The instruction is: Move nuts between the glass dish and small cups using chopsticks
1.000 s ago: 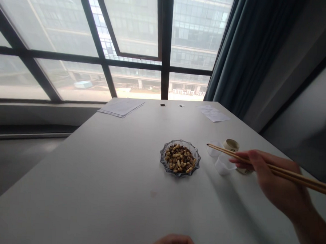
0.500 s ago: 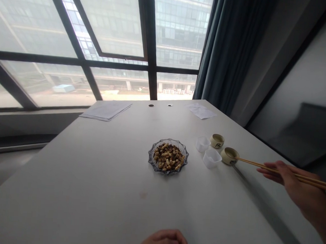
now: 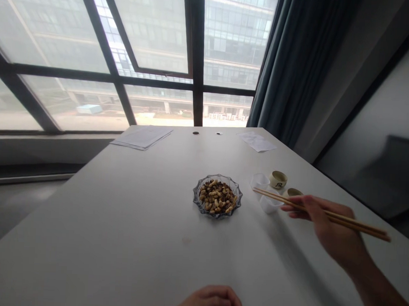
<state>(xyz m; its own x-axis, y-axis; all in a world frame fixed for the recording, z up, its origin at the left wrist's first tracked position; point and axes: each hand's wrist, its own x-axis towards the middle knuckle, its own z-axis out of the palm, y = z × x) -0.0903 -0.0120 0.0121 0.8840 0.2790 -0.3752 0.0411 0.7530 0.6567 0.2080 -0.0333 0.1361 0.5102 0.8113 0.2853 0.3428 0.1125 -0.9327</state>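
White table (image 3: pixel 135 222) by tall windows (image 3: pixel 230 58): my right fingers (image 3: pixel 299 214) grip chopsticks (image 3: pixel 361 225) near two clear cups (image 3: pixel 269 206), right of the peanut bowl (image 3: pixel 199 208) (my left fingers (image 3: pixel 219 293) curl at the near side, grip unclear).

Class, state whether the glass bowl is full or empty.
Filled, not empty: light peanuts and darker pieces heap across the glass bowl, inside its jagged rim.

A single dark character, too small to read surely, stands on the near side of the beige cup (image 3: pixel 278 179), right of the frame's centre; no other lettering can be read.
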